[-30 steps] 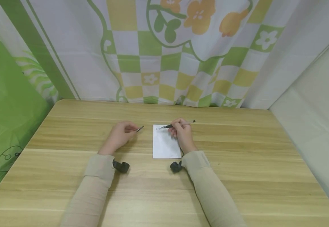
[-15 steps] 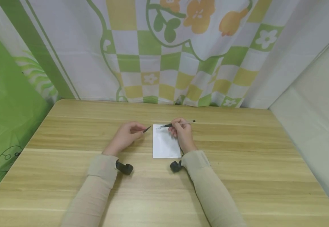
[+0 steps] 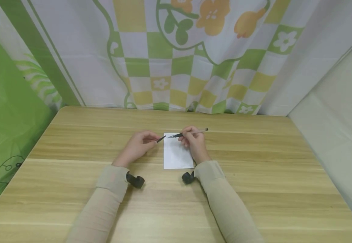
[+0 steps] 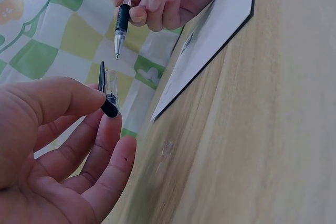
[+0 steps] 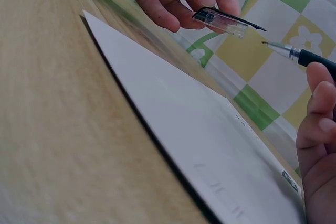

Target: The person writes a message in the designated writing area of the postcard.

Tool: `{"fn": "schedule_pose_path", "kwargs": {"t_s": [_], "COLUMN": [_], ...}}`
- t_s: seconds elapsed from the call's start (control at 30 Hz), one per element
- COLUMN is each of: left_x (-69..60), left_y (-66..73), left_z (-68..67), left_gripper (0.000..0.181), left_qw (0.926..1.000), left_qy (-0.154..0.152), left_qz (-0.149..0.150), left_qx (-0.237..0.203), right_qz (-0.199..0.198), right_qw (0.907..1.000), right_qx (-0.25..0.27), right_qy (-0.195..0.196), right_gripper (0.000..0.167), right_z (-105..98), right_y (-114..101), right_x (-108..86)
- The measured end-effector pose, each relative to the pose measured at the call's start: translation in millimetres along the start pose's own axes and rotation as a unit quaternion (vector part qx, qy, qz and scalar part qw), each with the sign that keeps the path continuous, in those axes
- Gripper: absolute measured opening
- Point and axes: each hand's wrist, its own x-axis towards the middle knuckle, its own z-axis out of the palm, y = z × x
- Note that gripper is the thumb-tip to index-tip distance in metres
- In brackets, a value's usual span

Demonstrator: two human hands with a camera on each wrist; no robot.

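My left hand [image 3: 136, 146] pinches a clear pen cap [image 4: 110, 90] with a black clip between thumb and fingertips, its mouth turned toward the pen. The right hand [image 3: 195, 143] grips a pen [image 3: 179, 135] with a clear barrel and black rubber grip; its bare metal tip points left at the cap. A small gap parts tip and cap in both wrist views. Beneath the pen lies a white notepad [image 3: 177, 157] on the table, with a few small marks near its top edge, seen in the right wrist view.
The wooden table [image 3: 270, 189] stretches out on all sides of the pad. A checkered, flowered curtain [image 3: 160, 67] hangs along its far edge. Black wrist cameras [image 3: 138, 182] sit at both cuffs, and a pale wall [image 3: 340, 91] rises to the right.
My left hand has moved right with the cap, from beside the pad to its left edge, close to the pen tip. The right hand has shifted very slightly left.
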Motion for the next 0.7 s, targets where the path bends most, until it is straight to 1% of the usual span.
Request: {"fn": "schedule_pose_path", "kwargs": {"t_s": [0.17, 0.37, 0.7], "left_x": [0.2, -1.2, -0.6], "left_y": [2.2, 6.7, 8.0], "left_z": [2.0, 3.1, 6.7], "left_gripper": [0.023, 0.023, 0.022], "left_qw": [0.9998, 0.9995, 0.9993], "left_qy": [-0.011, -0.017, -0.021], "left_qz": [0.014, 0.025, 0.03], "left_qx": [0.004, 0.007, 0.012], "right_qz": [-0.001, 0.007, 0.007], "right_qw": [0.9997, 0.9995, 0.9987], "right_qx": [0.017, 0.016, 0.01], "right_qy": [-0.017, -0.028, -0.05], "right_gripper": [0.008, 0.007, 0.009], "right_z": [-0.3, -0.6, -0.9], "right_y": [0.5, 0.3, 1.1], "right_x": [-0.3, -1.0, -1.5]}}
